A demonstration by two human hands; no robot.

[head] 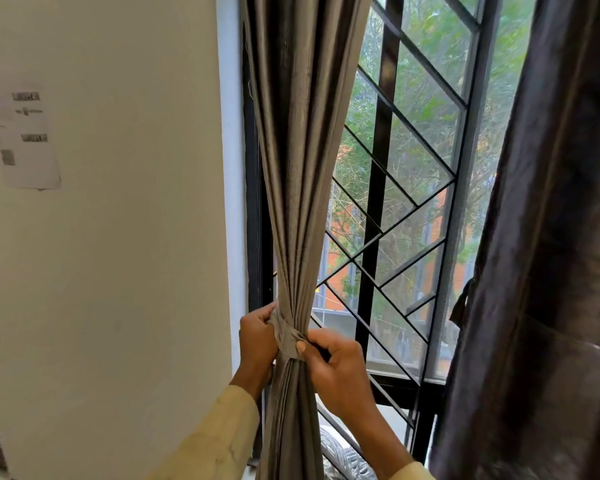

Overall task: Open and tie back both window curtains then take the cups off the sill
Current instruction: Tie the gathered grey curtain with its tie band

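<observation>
The left curtain [302, 168], grey-brown with vertical folds, is gathered into a narrow bunch at the window's left side. A matching fabric tie-back [286, 336] wraps round it at waist height, with a knot at its front. My left hand [257, 336] grips the tie-back on the curtain's left side. My right hand [333, 368] pinches the knot from the right, thumb on the band. The right curtain [548, 254], darker, hangs loose over the window's right part. No cups are in view.
Behind the curtains is a window [409, 209] with a black diagonal metal grille and mesh. A white wall [118, 254] with a paper notice [23, 136] fills the left. A grey patterned object [343, 452] lies low by the sill.
</observation>
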